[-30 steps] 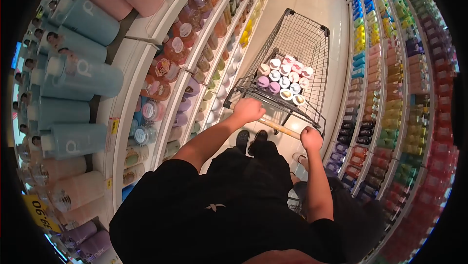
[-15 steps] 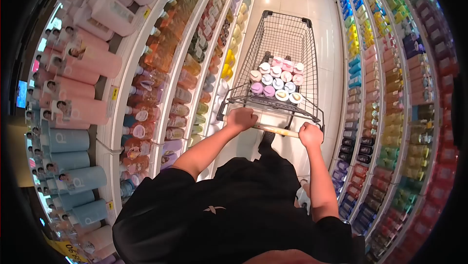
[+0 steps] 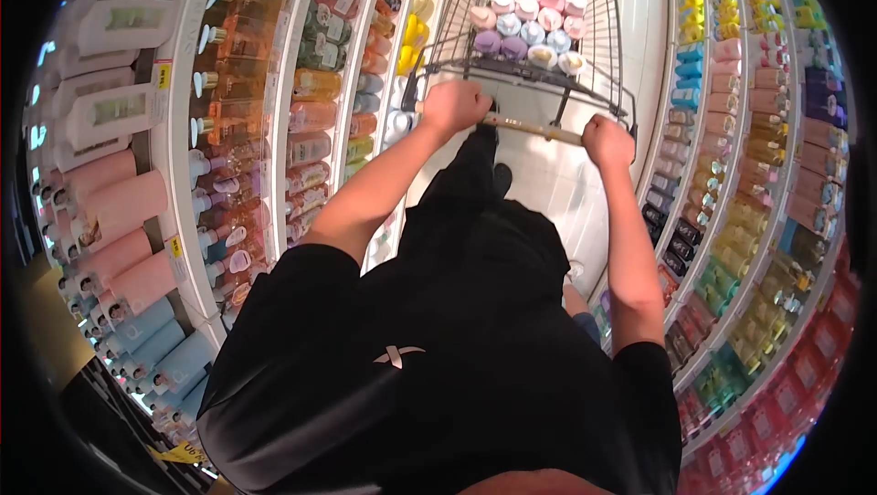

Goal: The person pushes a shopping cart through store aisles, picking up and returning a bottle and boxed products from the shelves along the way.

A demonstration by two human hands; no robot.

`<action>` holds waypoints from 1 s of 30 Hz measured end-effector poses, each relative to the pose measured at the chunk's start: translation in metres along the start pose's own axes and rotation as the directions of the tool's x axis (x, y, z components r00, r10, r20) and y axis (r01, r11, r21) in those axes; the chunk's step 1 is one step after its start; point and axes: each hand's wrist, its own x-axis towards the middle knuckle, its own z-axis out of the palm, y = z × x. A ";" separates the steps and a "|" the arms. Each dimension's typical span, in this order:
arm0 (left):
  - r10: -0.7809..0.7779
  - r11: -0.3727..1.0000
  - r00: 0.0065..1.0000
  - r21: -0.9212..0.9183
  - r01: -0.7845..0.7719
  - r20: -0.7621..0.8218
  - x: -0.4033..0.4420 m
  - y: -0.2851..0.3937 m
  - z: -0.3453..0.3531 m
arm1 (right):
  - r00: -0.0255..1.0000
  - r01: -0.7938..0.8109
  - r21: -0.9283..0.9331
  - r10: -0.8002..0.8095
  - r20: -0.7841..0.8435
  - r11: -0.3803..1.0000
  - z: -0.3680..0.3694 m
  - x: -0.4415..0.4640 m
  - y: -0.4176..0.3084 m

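My left hand [image 3: 456,105] is wrapped round the left end of the shopping cart's handle [image 3: 530,127]. At the bar's right end my right hand [image 3: 608,141] grips it too, fingers closed. Ahead of both hands stands the wire shopping cart [image 3: 603,47], its far end cut off by the top of the view. Several bottles [image 3: 530,25] with pale pink, white, light blue and purple tops are grouped in the near part of the basket.
Shelves of bottles line both sides: pink bottles [image 3: 123,198] and blue bottles [image 3: 151,335] at left, yellow-green bottles [image 3: 740,253] and red packs [image 3: 776,404] at right. A pale tiled floor [image 3: 557,189] runs between. Part of another person's leg [image 3: 575,299] shows behind my right side.
The cart, my hands and the bottles in the basket now appear higher in view. The shelves on both sides have shifted downward past me. Both hands have kept hold of the handle.
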 end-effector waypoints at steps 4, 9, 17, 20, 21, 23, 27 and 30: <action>0.030 1.000 0.999 -0.004 -0.030 -0.020 0.066 0.005 -0.005 | 1.000 -0.014 0.020 0.014 -0.012 1.000 -0.026 0.060 0.000; 0.028 1.000 0.999 -0.009 -0.027 0.027 0.159 0.007 -0.020 | 1.000 -0.029 -0.002 0.029 0.011 1.000 -0.067 0.142 -0.010; 0.021 1.000 0.997 -0.014 -0.020 0.077 0.309 0.023 -0.043 | 0.999 -0.048 -0.001 0.048 0.000 0.999 -0.123 0.276 -0.008; 0.041 0.999 0.995 -0.009 -0.041 0.086 0.362 0.022 -0.044 | 0.997 -0.066 -0.031 0.067 0.034 0.997 -0.147 0.327 -0.012; 0.040 0.999 0.994 -0.006 -0.040 0.100 0.383 0.024 -0.048 | 0.996 -0.075 -0.031 0.076 0.041 0.997 -0.154 0.345 -0.013; 0.064 0.998 0.995 -0.017 -0.063 0.073 0.423 0.027 -0.053 | 0.998 -0.067 -0.028 0.067 0.009 0.997 -0.169 0.381 -0.012; 0.039 0.999 0.994 -0.004 -0.039 0.097 0.501 0.046 -0.063 | 0.999 -0.044 -0.010 0.044 -0.027 0.999 -0.204 0.448 -0.004; 0.165 0.986 0.979 0.026 -0.163 -0.117 0.560 0.046 -0.049 | 0.995 0.012 -0.022 -0.014 -0.101 1.000 -0.228 0.506 0.004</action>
